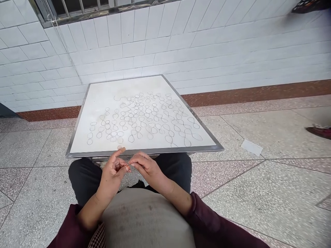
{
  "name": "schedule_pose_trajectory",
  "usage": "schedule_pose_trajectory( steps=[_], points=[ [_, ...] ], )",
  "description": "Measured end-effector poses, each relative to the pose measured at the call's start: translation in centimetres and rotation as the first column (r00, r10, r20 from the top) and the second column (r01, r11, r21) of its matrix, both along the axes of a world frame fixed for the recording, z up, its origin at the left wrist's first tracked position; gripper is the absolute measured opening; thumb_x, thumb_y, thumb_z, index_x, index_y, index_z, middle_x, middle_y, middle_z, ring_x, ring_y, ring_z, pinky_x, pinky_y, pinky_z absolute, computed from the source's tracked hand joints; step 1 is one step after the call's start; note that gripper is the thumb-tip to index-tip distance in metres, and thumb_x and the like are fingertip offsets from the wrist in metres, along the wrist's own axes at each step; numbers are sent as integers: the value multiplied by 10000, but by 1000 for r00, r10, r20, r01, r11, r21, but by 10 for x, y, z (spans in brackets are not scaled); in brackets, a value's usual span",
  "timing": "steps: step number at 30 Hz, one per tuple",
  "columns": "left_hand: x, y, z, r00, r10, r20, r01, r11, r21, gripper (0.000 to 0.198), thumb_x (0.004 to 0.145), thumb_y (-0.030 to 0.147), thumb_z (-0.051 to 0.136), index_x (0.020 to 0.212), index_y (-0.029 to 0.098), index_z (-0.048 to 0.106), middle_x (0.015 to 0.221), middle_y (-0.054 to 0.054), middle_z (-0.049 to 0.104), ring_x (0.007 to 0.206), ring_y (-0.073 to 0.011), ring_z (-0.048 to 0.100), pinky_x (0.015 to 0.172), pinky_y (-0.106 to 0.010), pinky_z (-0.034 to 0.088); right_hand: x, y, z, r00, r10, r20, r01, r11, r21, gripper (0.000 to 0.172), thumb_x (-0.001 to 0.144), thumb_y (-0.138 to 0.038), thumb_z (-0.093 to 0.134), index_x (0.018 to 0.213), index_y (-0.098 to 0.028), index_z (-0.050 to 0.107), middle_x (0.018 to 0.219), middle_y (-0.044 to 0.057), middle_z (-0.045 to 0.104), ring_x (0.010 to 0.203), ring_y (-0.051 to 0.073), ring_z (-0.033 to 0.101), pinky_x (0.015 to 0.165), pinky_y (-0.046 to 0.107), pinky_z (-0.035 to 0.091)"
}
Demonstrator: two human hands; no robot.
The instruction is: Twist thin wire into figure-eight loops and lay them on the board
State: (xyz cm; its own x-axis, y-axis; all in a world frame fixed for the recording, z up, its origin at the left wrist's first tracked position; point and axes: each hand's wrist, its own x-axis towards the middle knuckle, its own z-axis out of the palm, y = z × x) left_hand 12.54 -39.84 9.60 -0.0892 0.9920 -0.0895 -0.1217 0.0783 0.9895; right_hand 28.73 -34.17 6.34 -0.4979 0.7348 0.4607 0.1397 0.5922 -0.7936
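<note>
Just past the near edge of a low white-topped table (100, 94), my left hand (115, 168) and my right hand (148, 168) meet with their fingertips almost touching. Both thumbs press against fingers in a pinch, while the left index finger sticks out towards the table. Whatever sits between the fingertips is too small and thin to make out. Across the tabletop lie many thin, dark, wire-like loops (152, 129), some single rings and some twisted into figure-eights. They cluster in the middle and to the right. A faint pale round spot (120, 140) shows near the front edge.
A grey metal rim (170, 150) borders the table, and my knees are under its front edge. Behind stands a white tiled wall (144, 48) with a barred window (82, 7). On the speckled floor to the right lies a white sheet (251, 147); a shoe (319, 131) shows beyond.
</note>
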Motion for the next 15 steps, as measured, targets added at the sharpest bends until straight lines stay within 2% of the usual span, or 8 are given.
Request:
schedule_pose_trajectory(
  steps=[6,11,15],
  points=[
    [4,-6,2,999,-18,30,19,999,-39,525,755,223,760,1252,227,592,728,26,624,684,-147,644,728,-297,496,5,-6,0,995,53,84,-60,995,76,225,993,-169,424,921,-218,631,881,42,586,783,152,574,651,260,504],
    [7,-9,0,997,-34,63,37,998,-45,512,773,220,747,1258,236,583,740,30,626,689,-135,638,738,-287,505,8,-11,7,991,-1,135,-25,982,187,272,921,-63,419,877,-216,639,851,25,560,744,140,543,609,233,456],
    [6,-8,-5,994,-35,107,40,998,-51,521,759,220,761,1247,237,579,744,35,617,688,-129,638,733,-278,505,11,-13,8,971,-32,238,-42,953,300,304,912,-44,403,863,-221,645,854,25,563,749,145,528,603,232,440]
  ],
)
